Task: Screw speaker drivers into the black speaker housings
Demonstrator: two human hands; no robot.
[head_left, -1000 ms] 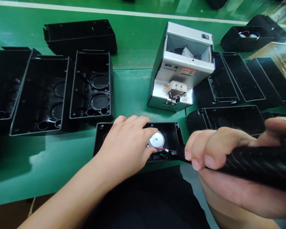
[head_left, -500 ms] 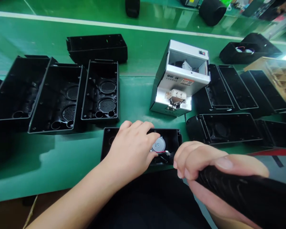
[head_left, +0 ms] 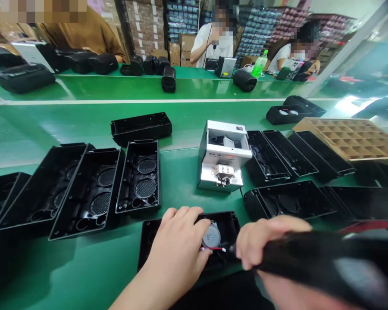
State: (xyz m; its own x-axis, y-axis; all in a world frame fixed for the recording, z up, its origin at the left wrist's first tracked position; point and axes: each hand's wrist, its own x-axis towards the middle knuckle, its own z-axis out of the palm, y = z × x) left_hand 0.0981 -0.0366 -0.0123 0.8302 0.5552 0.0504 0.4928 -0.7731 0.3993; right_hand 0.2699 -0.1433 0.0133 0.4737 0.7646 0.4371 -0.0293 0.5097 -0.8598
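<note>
In front of me lies an open black speaker housing point(head_left: 228, 224) with a round grey speaker driver point(head_left: 211, 235) inside. A short red and black wire with a white plug point(head_left: 224, 249) runs beside the driver. My left hand point(head_left: 179, 243) reaches over the housing, fingers curled down into it, thumb and forefinger closed at the driver's left edge; its other fingertips are hidden. My right hand point(head_left: 261, 241) is wrapped round a thick black electric screwdriver point(head_left: 307, 258), blurred at the near end. Its front end points left into the housing, and the tip cannot be made out.
Open black housings point(head_left: 137, 176) stand left, with more point(head_left: 291, 202) on the right. A silver screw feeder point(head_left: 224, 159) sits beyond my hands. A brown divided carton point(head_left: 349, 135) lies at the right. Across the green table point(head_left: 187, 90), several people work near a green bottle point(head_left: 259, 64).
The view has tilted up, bringing the people and stacked boxes behind the table into sight. Both hands keep about the same places at the housing.
</note>
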